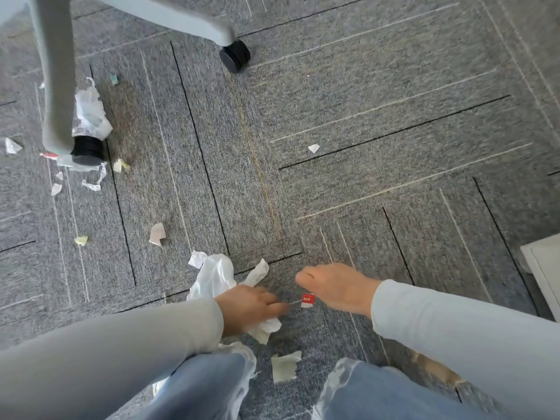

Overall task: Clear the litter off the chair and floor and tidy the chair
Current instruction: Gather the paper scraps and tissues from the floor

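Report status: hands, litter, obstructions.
Left hand on white wrappers. Right hand pinching red scrap. More litter by chair caster. Nothing blocking.

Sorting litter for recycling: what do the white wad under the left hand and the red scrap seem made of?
White wad: probably thin plastic film, glossy, translucent, softly crumpled. Red scrap: likely printed paper or card, matte, with a white torn-looking edge; too blurred to be sure.
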{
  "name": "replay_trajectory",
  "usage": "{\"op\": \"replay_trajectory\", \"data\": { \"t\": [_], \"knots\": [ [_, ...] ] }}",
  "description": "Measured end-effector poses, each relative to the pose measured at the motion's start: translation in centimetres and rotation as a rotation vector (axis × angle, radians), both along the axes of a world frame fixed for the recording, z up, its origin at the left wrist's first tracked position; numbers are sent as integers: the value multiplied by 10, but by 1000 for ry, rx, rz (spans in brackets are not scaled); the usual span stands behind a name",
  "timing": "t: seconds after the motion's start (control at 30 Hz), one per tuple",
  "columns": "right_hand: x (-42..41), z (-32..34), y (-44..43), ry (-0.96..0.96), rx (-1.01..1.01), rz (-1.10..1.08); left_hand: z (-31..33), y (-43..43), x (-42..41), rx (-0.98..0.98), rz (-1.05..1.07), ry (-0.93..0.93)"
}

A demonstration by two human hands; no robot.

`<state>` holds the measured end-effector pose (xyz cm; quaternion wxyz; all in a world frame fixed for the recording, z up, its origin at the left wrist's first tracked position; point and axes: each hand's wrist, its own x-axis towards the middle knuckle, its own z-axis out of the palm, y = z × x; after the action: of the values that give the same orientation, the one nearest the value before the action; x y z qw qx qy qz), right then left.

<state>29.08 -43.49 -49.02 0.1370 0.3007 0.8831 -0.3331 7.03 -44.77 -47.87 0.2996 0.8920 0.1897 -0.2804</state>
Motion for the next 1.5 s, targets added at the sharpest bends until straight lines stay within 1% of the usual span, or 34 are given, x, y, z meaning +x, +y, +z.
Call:
{"op": "replay_trajectory", "data": {
  "t": [0.1, 0.2, 0.3, 0.5, 0.63, 0.7, 0.8, 0.9, 1.0, 1.13, 1.2, 1.3, 1.5],
  "knots": [
    [-2, -3, -6, -15, 3, 35, 2, -2, 2, 40, -98, 14],
    [-7, -3, -16, -64, 6, 82, 2, -8, 1, 50, -150, 37],
    [-15, -2, -28, -92, 0, 43, -1, -20, -1, 72, -132, 76],
    [-15, -6, -33, -98, -5, 22, -7, -17, -16, 119, -54, 69],
    [-16, -7, -33, -108, -25, 3, 2, 1, -26, 103, 120, 62],
    [-19, -4, -30, -121, -44, -28, 9, 13, -27, 133, 228, 54],
    [-24, 2, -22, -125, -30, -105, 22, 29, -29, 168, 437, 72],
    [-34, 9, -24, -98, -18, -173, 30, 36, -41, 157, 641, 135],
    [-50, 17, -46, -116, -64, -206, 37, 35, -63, 148, 773, 186],
    [-62, 19, -86, -152, -225, -316, 41, 26, -84, 111, 921, 253],
    [-64, 17, -102, -183, -292, -260, 40, 26, -87, 92, 1013, 265],
    [-69, 15, -115, -221, -334, -136, 36, 29, -89, 103, 1113, 251],
    [-78, 4, -112, -227, -287, -109, 20, 39, -83, 130, 1198, 225]
  ]
}}
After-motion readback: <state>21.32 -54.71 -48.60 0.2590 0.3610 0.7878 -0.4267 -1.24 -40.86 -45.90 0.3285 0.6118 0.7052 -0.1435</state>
